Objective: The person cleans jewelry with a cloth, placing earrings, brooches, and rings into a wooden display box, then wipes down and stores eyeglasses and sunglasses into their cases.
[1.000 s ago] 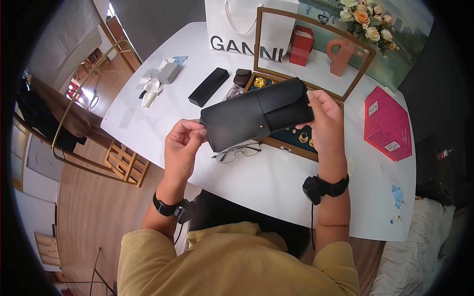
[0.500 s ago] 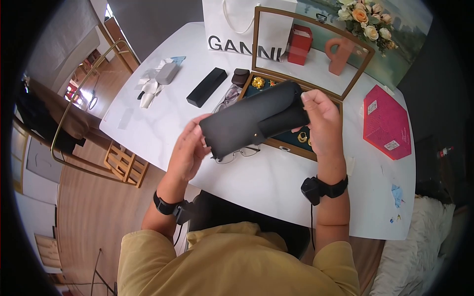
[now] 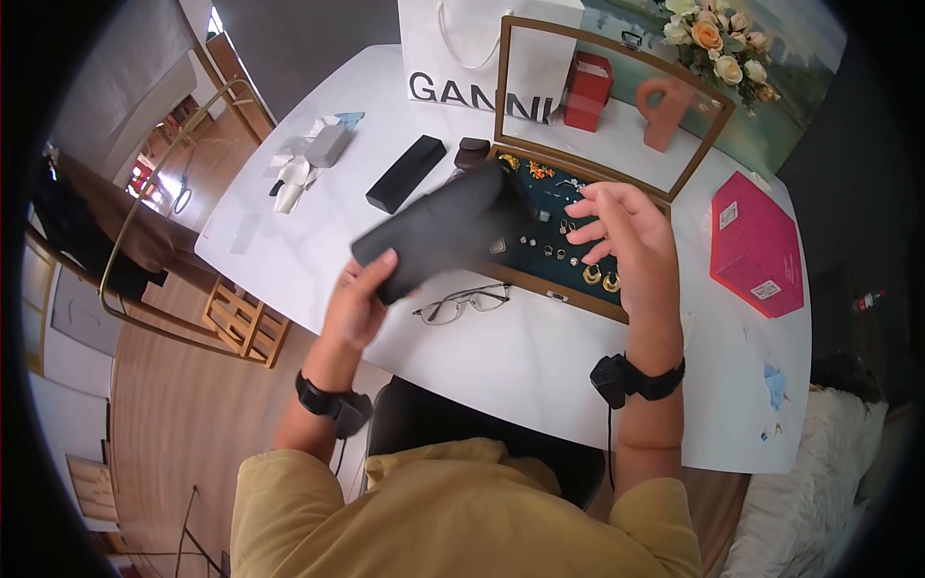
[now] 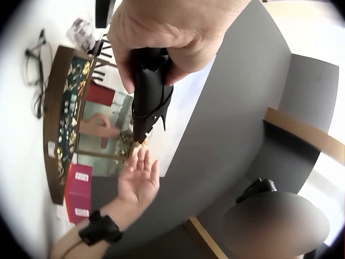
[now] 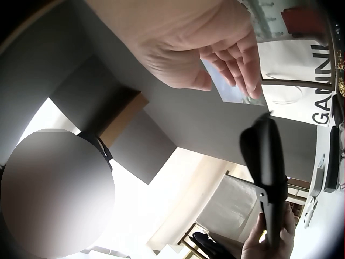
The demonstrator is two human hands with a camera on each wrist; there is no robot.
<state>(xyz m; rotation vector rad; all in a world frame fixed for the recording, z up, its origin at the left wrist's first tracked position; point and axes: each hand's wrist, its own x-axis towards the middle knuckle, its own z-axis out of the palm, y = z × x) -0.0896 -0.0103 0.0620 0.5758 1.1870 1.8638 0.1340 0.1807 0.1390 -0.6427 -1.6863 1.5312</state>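
My left hand (image 3: 355,306) grips a black glasses case (image 3: 424,229) by its near-left end, thumb on top. The case is a flat leather pouch with a flap and a snap; it is blurred in the head view and tilted above the table. In the left wrist view the thumb and fingers press the case (image 4: 151,100) from both sides. My right hand (image 3: 631,236) is free of it, fingers loosely spread over the jewelry box (image 3: 585,302). A pair of thin-framed eyeglasses (image 3: 462,301) lies on the table below the case.
The box's glass lid (image 3: 499,82) stands raised. A black oblong case (image 3: 407,173), a small brown case (image 3: 472,152) and a grey case (image 3: 330,144) lie to the left. Behind are a white paper bag (image 3: 472,77) and red box (image 3: 588,91); a pink package (image 3: 756,246) lies right.
My right hand has let go of the glasses case and opened. My left hand alone now holds the case, which has shifted left and uncovered more of the jewelry.
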